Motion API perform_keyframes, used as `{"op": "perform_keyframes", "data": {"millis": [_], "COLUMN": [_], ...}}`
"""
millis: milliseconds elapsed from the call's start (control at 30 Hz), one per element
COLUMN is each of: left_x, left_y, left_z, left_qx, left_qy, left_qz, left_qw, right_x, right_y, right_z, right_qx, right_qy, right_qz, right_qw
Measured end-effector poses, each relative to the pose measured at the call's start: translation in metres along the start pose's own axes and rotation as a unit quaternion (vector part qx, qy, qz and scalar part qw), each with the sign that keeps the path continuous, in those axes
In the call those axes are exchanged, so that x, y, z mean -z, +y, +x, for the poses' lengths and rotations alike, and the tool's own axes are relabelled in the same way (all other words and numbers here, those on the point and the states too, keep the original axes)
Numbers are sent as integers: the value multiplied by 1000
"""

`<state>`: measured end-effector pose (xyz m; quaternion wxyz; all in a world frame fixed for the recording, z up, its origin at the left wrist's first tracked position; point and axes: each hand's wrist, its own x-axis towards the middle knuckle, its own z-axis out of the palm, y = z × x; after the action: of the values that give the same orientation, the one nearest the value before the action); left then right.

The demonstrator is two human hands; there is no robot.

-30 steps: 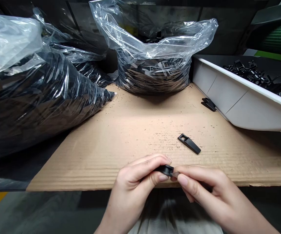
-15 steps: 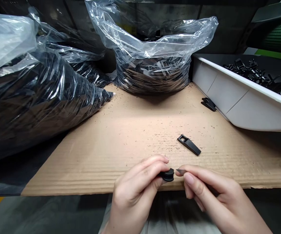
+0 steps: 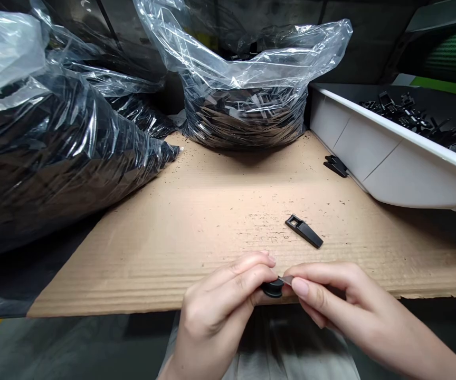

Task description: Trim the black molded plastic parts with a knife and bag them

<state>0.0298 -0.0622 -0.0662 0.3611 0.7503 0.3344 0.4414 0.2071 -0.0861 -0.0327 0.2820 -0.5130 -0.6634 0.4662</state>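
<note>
At the near edge of the cardboard sheet (image 3: 196, 211), my left hand (image 3: 220, 309) pinches a small round black plastic part (image 3: 272, 288) between thumb and fingers. My right hand (image 3: 333, 301) pinches a thin flat black piece (image 3: 286, 279) whose tip touches the round part. Most of the flat piece is hidden behind my fingers. A loose black wedge-shaped clip (image 3: 304, 231) with a square hole lies on the cardboard a little beyond my right hand.
A clear bag (image 3: 247, 89) full of black parts stands at the back centre. Larger bags (image 3: 49, 137) lie on the left. A white bin (image 3: 394, 153) with several black parts sits on the right, another black clip (image 3: 334, 165) beside its wall.
The two pieces in my hands were together, then apart, and now touch again. Both hands have sunk slightly toward the cardboard's near edge.
</note>
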Motion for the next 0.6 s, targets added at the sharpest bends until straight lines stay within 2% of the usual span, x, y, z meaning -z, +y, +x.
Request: {"op": "perform_keyframes", "data": {"millis": [167, 300, 400, 533, 600], "left_x": [2, 1, 1, 2, 4], "left_y": [1, 3, 5, 5, 5], "left_z": [3, 5, 7, 9, 10], "left_qx": [19, 31, 44, 54, 58], "left_qy": [-2, -1, -11, -1, 4], "left_qz": [-41, -66, -76, -66, -67], "left_qw": [999, 997, 996, 996, 996], "right_x": [9, 9, 10, 6, 3], "right_y": [0, 6, 8, 2, -2], "right_z": [7, 9, 10, 6, 1], "right_qx": [-75, -86, -94, -129, -135], "right_qy": [-94, -119, -131, -196, -189], "right_qz": [143, 230, 272, 274, 270], "right_qw": [982, 962, 949, 933, 934]}}
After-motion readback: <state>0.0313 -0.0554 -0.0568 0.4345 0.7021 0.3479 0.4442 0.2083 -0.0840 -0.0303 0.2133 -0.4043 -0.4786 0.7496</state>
